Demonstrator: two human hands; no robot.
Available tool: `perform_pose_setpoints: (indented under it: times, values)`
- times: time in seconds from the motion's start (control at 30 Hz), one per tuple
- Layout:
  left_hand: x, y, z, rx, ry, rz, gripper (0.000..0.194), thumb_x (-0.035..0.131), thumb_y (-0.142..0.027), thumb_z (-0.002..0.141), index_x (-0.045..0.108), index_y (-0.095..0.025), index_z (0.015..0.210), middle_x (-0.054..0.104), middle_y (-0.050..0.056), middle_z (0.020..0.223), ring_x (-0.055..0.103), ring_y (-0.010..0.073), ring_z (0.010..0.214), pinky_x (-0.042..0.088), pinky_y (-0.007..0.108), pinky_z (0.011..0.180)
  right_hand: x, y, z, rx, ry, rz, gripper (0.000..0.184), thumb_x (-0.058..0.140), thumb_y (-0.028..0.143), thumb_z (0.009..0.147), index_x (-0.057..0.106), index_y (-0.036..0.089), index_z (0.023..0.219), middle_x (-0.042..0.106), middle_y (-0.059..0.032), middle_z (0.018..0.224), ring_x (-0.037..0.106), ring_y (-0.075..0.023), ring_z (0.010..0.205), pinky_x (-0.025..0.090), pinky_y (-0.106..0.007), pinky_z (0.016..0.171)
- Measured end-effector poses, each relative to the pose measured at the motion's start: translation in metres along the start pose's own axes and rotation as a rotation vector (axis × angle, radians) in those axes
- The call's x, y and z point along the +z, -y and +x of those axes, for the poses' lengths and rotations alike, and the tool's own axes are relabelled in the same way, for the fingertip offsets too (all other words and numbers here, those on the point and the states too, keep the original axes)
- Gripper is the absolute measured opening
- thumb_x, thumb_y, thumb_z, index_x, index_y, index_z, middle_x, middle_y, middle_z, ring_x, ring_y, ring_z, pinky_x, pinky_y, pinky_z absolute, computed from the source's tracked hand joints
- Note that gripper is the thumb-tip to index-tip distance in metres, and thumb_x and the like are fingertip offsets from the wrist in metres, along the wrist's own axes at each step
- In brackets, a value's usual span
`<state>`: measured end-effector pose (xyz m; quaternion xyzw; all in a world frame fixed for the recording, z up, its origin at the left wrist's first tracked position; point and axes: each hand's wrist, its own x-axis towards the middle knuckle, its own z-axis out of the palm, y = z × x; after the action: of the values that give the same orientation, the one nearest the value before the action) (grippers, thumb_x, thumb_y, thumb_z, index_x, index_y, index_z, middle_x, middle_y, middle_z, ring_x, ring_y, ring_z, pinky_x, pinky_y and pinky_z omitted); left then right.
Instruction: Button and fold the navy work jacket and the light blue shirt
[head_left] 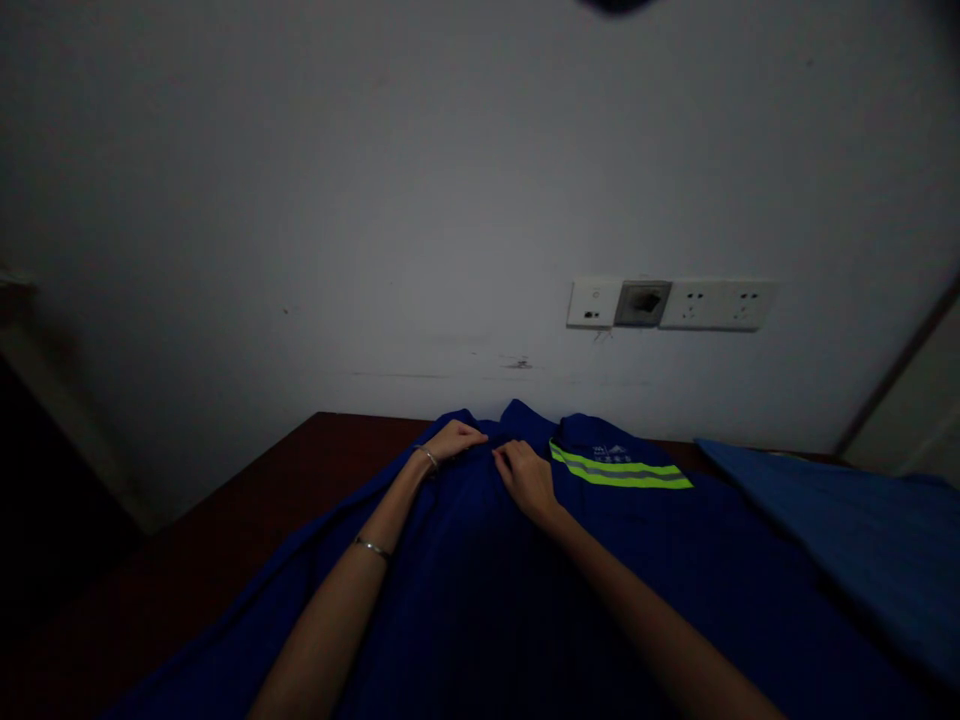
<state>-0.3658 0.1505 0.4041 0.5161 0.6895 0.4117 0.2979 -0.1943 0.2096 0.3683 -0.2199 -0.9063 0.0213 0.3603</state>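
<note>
"What've we got here?"

"Dim rm, pale grey wall (450, 200), row of white plastic sockets w/ one grey unit (675, 305). Below it, a dark red-brown worktop (247, 500) pushed up to the wall."

"And on it?"

"A big dark-blue cloth garment (457, 600), spread over most of the worktop, top edge by the wall. Yellow-green strip w/ a grey stripe (622, 470) to the R of the hands, small white print (611, 452) just above."

"Anything else?"

"Lighter-blue flat cloth (862, 530), far R, beside the garment; can't tell if it overlaps."

"Hands?"

"Both at the garment's top edge, near a raised peak of cloth, maybe the collar (519, 412). L hand (452, 440), silver-coloured bangle (427, 457) at the wrist: fingers drawn narrow, tips pointing R. R hand (525, 478): fingers curled, tips facing the L hand's, small gap btwn. Too dark to tell if either's got cloth pinched."

"So which step's this?"

"My guess: close handling of the upper front, both hands on one spot."

"Next move calls for?"

"Prob. a light fingertip grip, both hands working tog., w/o dragging the rest of the cloth askew. Better light'd help, too."
</note>
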Motion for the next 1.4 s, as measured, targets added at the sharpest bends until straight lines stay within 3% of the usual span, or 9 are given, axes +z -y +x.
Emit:
perform_pose_setpoints:
  times: [0.2,0.33,0.4,0.73,1.1,1.3,1.4]
  values:
    - [-0.006,-0.006,-0.002,0.078,0.045,0.087,0.031,0.055,-0.032,0.071,0.07,-0.01,0.088,0.065,0.003,0.07,0.051,0.0089,0.061,0.037,0.018,0.056,0.0,0.001,0.0,-0.004,0.013,-0.025,0.022,0.038,0.027,0.09,0.058,0.019,0.082,0.063,-0.0043,0.082,0.055,-0.0159,0.081,0.038,-0.024,0.064]
    - [-0.011,-0.003,0.0,0.089,-0.119,0.151,0.025,0.06,-0.023,0.067,0.07,-0.009,0.085,0.066,0.005,0.072,0.056,0.0109,0.064,0.042,0.02,0.061,0.001,0.001,0.0,-0.01,0.023,-0.023,0.024,0.037,0.028,0.091,0.058,0.019,0.082,0.063,-0.0051,0.083,0.055,-0.016,0.082,0.038,-0.025,0.065]
    - [-0.011,0.0,0.002,0.116,-0.147,0.203,0.02,0.062,-0.021,0.065,0.07,-0.008,0.078,0.066,0.006,0.071,0.056,0.0117,0.063,0.043,0.021,0.062,0.001,0.001,-0.001,-0.016,0.025,-0.025,0.024,0.036,0.027,0.091,0.057,0.018,0.083,0.063,-0.0054,0.084,0.054,-0.0161,0.082,0.038,-0.025,0.067]
    - [-0.004,0.004,0.004,0.263,0.01,0.229,0.019,0.058,-0.016,0.066,0.072,-0.01,0.078,0.068,0.004,0.074,0.058,0.0121,0.068,0.044,0.021,0.067,-0.001,0.002,0.0,-0.018,0.024,-0.009,0.024,0.036,0.027,0.091,0.058,0.018,0.083,0.063,-0.0054,0.084,0.055,-0.0171,0.084,0.039,-0.025,0.069]
    - [0.0,0.004,0.002,0.265,0.028,0.195,0.018,0.057,-0.013,0.067,0.071,-0.01,0.078,0.068,0.004,0.077,0.059,0.0126,0.071,0.044,0.021,0.069,-0.009,0.001,0.003,0.029,0.136,0.077,0.027,0.034,0.027,0.091,0.06,0.019,0.091,0.064,-0.005,0.093,0.058,-0.0152,0.089,0.041,-0.023,0.076]
    - [0.003,0.012,0.006,0.293,-0.019,0.234,0.016,0.057,-0.013,0.068,0.07,-0.01,0.077,0.068,0.004,0.078,0.058,0.0128,0.073,0.044,0.021,0.07,-0.029,-0.002,0.017,0.07,0.281,-0.06,0.027,0.041,0.039,0.087,0.062,0.021,0.088,0.064,-0.0045,0.089,0.059,-0.0168,0.082,0.041,-0.025,0.069]
    - [0.004,0.013,0.007,0.311,-0.002,0.247,0.017,0.055,-0.015,0.071,0.07,-0.011,0.078,0.067,0.004,0.079,0.058,0.0123,0.072,0.044,0.02,0.069,-0.041,-0.003,0.025,0.048,0.196,-0.127,0.026,0.044,0.039,0.086,0.06,0.02,0.095,0.061,-0.0076,0.096,0.054,-0.0195,0.09,0.041,-0.027,0.07]
